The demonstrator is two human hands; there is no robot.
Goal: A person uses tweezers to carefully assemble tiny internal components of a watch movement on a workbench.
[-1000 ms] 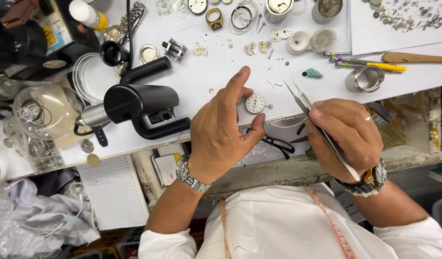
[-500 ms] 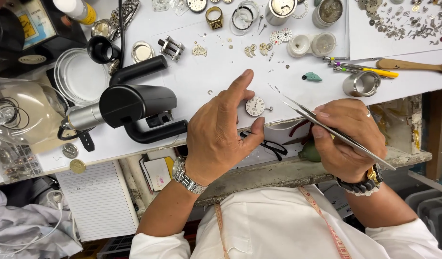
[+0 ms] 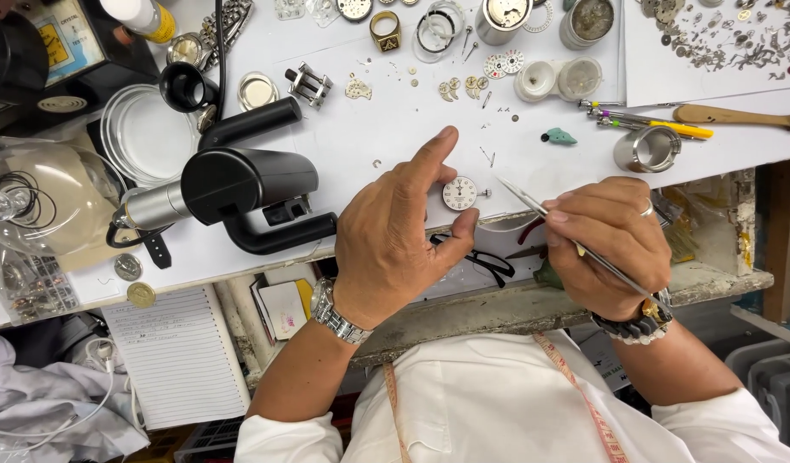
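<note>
Holding tweezers [image 3: 532, 202], right hand [image 3: 605, 244] nears watch dial [image 3: 459, 194].

Bare white bench [image 3: 386, 129] lies open just beyond the hands. A black blower [image 3: 240, 184] blocks the left; a metal ring [image 3: 648, 148] and scattered far parts [image 3: 472, 81] crowd the rest.

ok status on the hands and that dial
Left hand steadies small white watch dial. Right hand holds tweezers, tips beside dial. Nothing between them.
</note>
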